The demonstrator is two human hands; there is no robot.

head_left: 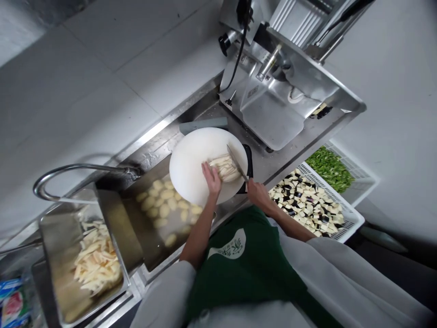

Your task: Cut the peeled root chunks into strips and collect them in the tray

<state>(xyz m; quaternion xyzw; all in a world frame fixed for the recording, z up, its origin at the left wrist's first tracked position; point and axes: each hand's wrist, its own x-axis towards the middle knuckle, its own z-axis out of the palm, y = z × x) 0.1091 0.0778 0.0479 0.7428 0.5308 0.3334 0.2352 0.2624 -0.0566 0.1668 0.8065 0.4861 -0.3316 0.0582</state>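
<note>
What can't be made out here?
In the head view:
Handle of the knife: hidden by the right hand.
Part of the pale strips: under the left hand.
Lettering on the apron: too small.
Metal machine: cut off by top edge.
Packet: cut off by left edge.

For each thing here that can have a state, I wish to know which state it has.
left hand: open, at the pale strips
right hand: closed around the knife
knife: held
pale strips: bunched on the cutting board
potatoes: whole, in the sink
eggplant: cut into chunks
green vegetable: chopped
strips in metal tray: cut, piled
slicer: on or off, I cannot tell
</note>
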